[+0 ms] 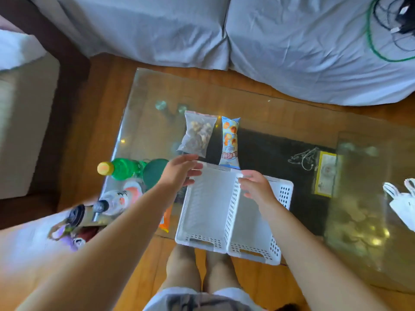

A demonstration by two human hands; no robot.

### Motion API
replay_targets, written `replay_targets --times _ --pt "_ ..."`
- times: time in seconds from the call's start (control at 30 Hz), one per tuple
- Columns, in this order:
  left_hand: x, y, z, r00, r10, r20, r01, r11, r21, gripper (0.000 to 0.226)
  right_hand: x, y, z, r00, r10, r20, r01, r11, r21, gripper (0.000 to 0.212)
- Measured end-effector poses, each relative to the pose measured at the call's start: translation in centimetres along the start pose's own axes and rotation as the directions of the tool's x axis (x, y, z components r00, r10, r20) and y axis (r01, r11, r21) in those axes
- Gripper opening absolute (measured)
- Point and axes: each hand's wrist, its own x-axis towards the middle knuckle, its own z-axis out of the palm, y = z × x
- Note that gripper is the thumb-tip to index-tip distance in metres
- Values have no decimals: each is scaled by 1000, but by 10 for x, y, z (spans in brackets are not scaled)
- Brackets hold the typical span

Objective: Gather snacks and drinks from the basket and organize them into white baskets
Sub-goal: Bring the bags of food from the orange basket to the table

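Two empty white perforated baskets stand side by side on the glass table: the left basket (207, 207) and the right basket (258, 230). My left hand (179, 171) holds the far left corner of the left basket. My right hand (256, 186) grips the far end of the wall between the two baskets. Beyond them lie a clear bag of nuts (197, 133) and a blue snack packet (230, 142). A green bottle with a yellow cap (119, 169) and a white bottle (114, 200) lie to the left. An orange packet (166, 221) shows under my left arm.
The glass table (292, 122) stands on a wooden floor, with a grey-covered sofa (269, 41) beyond it. A green round lid (153, 172) lies by the green bottle. A dark-lidded cup (77, 215) is at the left. A yellow card (325, 173) and white bag (402, 203) lie right.
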Motion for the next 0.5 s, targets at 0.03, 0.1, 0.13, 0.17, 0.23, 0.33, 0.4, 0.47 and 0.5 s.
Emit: replay_targets --times 0.03,0.1,0.13,0.17,0.23,0.33,0.4,0.47,0.5 --pt "-21 -9 -5 1000 -7 -2 7 1000 -9 19 -16 7 -2 1000 20 2 -20 999 -36 30" --pt "-55 -34 -16 999 -30 -31 28 998 -53 17 -41 21 -4 998 59 20 -57 994 -89 21" --pt "-71 -47 -24 997 -56 -47 51 994 -97 18 -52 27 -4 996 76 42 -71 990 -123 20" --pt "-88 -60 -32 994 -85 -66 74 985 -154 20 -62 32 -3 994 87 62 -76 984 -163 22" --pt "-115 -84 -48 983 -132 -131 97 964 -248 21 -78 40 -2 994 71 80 -51 973 -225 25" --pt "-160 -128 -77 948 -201 -248 115 939 -325 18 -102 45 11 994 22 105 10 955 -296 28" --pt "-188 -161 -92 915 -254 -313 116 909 -400 17 -115 48 23 993 23 119 21 933 -360 30" --pt "-219 -205 -107 864 -329 -381 110 862 -495 14 -130 52 43 986 25 162 52 890 -454 30" --pt "-234 -229 -113 839 -361 -407 93 832 -547 13 -139 54 55 982 21 187 75 867 -493 30"
